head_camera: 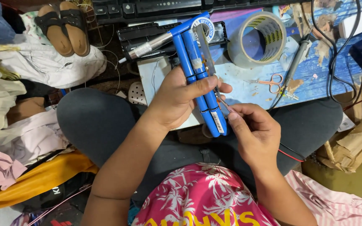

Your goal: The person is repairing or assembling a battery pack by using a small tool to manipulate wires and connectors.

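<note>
My left hand (177, 98) grips a pack of long blue cylindrical battery cells (197, 71), held tilted over my lap, with a thin metal strip along its top. My right hand (254, 132) pinches a small thin metal piece (223, 101) at the lower end of the pack, and a red and a black wire (292, 154) trail from under that hand. A silver-tipped cell sticks out at the pack's upper left.
On the blue worktop (311, 79) lie a roll of clear tape (258, 39), small orange-handled scissors (273, 83), a soldering iron (296, 58) and black cables (336, 54). Sandals (63, 27) and piled clothes (47, 62) sit left; crumpled cardboard (357, 144) right.
</note>
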